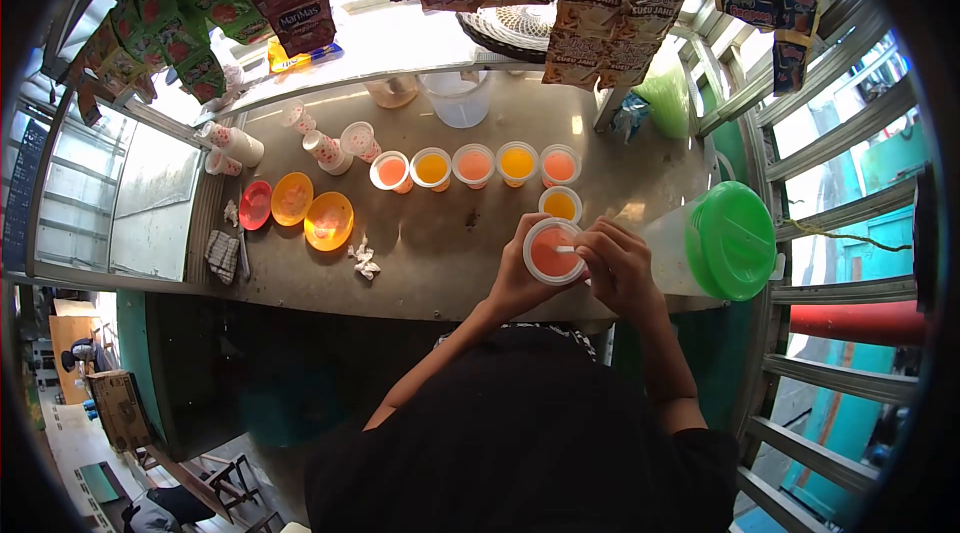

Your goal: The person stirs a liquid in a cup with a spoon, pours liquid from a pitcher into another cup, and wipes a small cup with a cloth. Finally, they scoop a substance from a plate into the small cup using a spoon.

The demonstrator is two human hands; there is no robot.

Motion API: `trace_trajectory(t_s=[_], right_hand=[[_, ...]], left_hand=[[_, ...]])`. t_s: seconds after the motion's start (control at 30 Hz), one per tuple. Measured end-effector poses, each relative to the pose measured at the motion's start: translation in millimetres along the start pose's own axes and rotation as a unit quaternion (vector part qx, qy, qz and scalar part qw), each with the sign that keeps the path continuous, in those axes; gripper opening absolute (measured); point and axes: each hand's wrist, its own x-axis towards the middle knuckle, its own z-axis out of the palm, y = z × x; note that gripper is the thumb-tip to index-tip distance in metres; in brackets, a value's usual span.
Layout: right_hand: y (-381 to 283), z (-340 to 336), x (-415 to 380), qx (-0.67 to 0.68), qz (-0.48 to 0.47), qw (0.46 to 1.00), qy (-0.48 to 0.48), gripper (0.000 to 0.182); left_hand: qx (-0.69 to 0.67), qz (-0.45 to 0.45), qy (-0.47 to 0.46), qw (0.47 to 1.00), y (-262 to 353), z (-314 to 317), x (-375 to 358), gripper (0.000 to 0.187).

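My left hand is wrapped around a plastic cup of pink-orange drink, held above the counter's front edge. In my right hand, thumb and fingers pinch a white spoon whose other end dips into that drink. Just beyond the held cup stands a cup of orange drink, partly hidden by it. Behind is a row of several filled cups, alternating pink and orange, among them a pink one and an orange one.
A large green-lidded jug stands at right. Left are a red bowl, orange bowls, stacked cups, crumpled tissue and a folded cloth. A clear bucket sits at the back; sachet strips hang overhead.
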Motion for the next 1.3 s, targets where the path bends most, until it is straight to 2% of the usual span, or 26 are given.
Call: trace_trajectory(t_s=[0.13, 0.2, 0.3, 0.4, 0.5, 0.63, 0.7, 0.83, 0.9, 1.13, 1.2, 1.3], right_hand=[[4.4, -1.3, 0.3, -0.022, 0.006, 0.999, -0.025, 0.008], [5.7, -1.4, 1.2, 0.011, 0.013, 0.999, -0.041, 0.009], [5.6, -0.9, 6.0, 0.012, 0.003, 1.000, -0.003, 0.009], [6.1, -0.7, 10.1, -0.044, -0.015, 0.999, 0.002, 0.009], [5.7, -1.1, 7.7, -0.033, 0.011, 0.999, -0.031, 0.008], [3.9, -0.3, 7.4, -0.005, 0.033, 0.999, -0.020, 0.008], [6.0, 2.5, 8.8, -0.024, 0.009, 1.000, 0.007, 0.009], [3.4, 5.9, 13.4, -0.066, 0.010, 0.998, -0.006, 0.009], [6.8, 10.3, 12.3, -0.004, 0.007, 1.000, -0.019, 0.009], [6.6, 12.6, 18.7, -0.057, 0.006, 0.998, 0.006, 0.009], [10.1, 17.4, 16.0, -0.040, -0.002, 0.999, -0.027, 0.009], [14.7, 22.0, 13.9, -0.007, 0.026, 0.999, -0.019, 0.009]], left_hand=[[-0.010, 0.011, 0.001, 1.000, -1.7, -0.6, 4.3, 0.070], [-0.022, 0.003, 0.001, 1.000, -1.1, -0.8, 6.5, 0.070], [0.001, 0.009, -0.002, 1.000, -0.8, -1.3, 9.6, 0.070], [-0.005, 0.014, 0.000, 1.000, -1.7, -1.8, 11.4, 0.069], [-0.022, 0.003, 0.001, 1.000, -1.8, -1.4, 11.8, 0.069], [-0.026, 0.007, 0.002, 1.000, -6.3, -1.0, 9.8, 0.070], [-0.014, 0.020, 0.002, 1.000, -7.3, -2.1, 10.1, 0.070], [-0.032, 0.009, 0.009, 0.999, -9.5, -2.9, 11.1, 0.070], [-0.038, 0.016, 0.011, 0.999, -9.8, -3.8, 11.6, 0.070], [-0.011, 0.019, 0.025, 0.999, -13.3, -7.2, 14.5, 0.069], [-0.034, 0.018, 0.024, 0.999, -16.2, -9.4, 14.8, 0.068], [-0.030, 0.007, 0.022, 0.999, -21.1, -12.9, 12.7, 0.070]])
